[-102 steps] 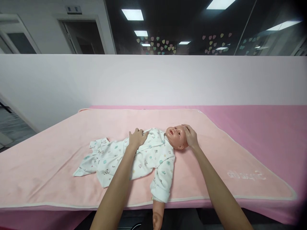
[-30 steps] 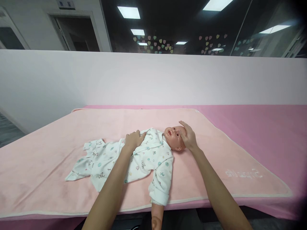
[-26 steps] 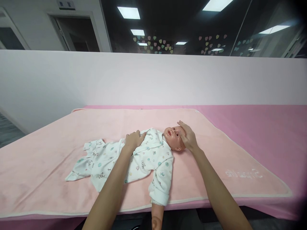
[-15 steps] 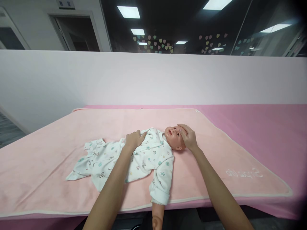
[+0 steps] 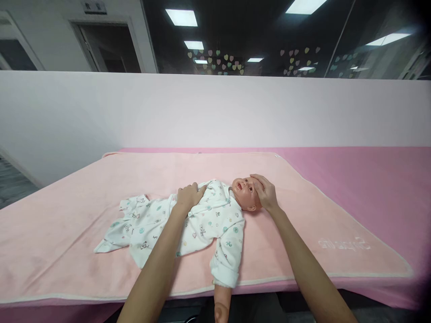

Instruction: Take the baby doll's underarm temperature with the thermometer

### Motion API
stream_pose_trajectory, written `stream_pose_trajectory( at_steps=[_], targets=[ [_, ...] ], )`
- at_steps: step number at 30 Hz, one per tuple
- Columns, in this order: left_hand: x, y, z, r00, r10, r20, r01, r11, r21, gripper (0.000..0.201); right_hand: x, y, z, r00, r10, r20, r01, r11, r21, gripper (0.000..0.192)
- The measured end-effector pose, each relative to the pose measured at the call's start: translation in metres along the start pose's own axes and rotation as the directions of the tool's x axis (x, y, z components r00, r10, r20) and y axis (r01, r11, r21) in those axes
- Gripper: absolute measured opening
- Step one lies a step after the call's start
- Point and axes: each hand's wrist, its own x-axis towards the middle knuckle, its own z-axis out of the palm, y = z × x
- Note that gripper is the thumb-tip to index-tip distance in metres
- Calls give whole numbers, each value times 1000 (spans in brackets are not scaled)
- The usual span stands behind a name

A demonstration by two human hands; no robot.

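Observation:
A baby doll (image 5: 245, 194) lies on its back on a light pink blanket (image 5: 84, 211), head to the right. It wears a white printed romper (image 5: 205, 222). My left hand (image 5: 188, 196) rests flat on the doll's chest, fingers together. My right hand (image 5: 265, 191) lies over the top of the doll's head, fingers curved around the forehead. One bare doll arm (image 5: 221, 303) hangs over the near edge of the blanket.
The blanket covers a darker pink table surface (image 5: 370, 179) that runs to the right. A white partition wall (image 5: 202, 107) stands just behind the table. A doorway (image 5: 107, 45) and dark glass with heart stickers are beyond it.
My right hand has stroked slightly over the doll's forehead and settled back on the crown. My left hand has stayed on the chest. The view has shifted a little.

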Motion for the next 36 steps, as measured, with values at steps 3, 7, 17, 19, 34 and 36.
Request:
stream_pose_trajectory(
  at_steps=[3, 7, 17, 19, 34, 36],
  targets=[
    [0, 0, 0, 1000, 6, -1, -6, 1000, -8, 64, 0, -1, 0, 1000, -29, 7, 29, 999, -25, 33],
    [-1, 1, -1, 1000, 3, 1, -3, 1000, -10, 64, 1, -2, -2, 998, -59, 23, 60, 997, -48, 32],
    [-3, 2, -2, 1000, 7, -1, -7, 1000, -10, 61, 1, -1, -3, 997, -74, 36, 76, 996, -36, 33],
    [-2, 2, -2, 1000, 8, 1, -8, 1000, -10, 62, 1, 1, -2, 997, -68, 23, 69, 997, -40, 32],
    [-3, 3, -2, 1000, 5, -29, -7, 999, -49, 56, 1, 0, -1, 998, -65, -20, 63, 993, -99, 30],
    [-4, 3, -1, 995, 23, -95, -32, 995, -94, 49, 1, 0, -1, 998, -64, -17, 63, 995, -83, 31]
  ],
)
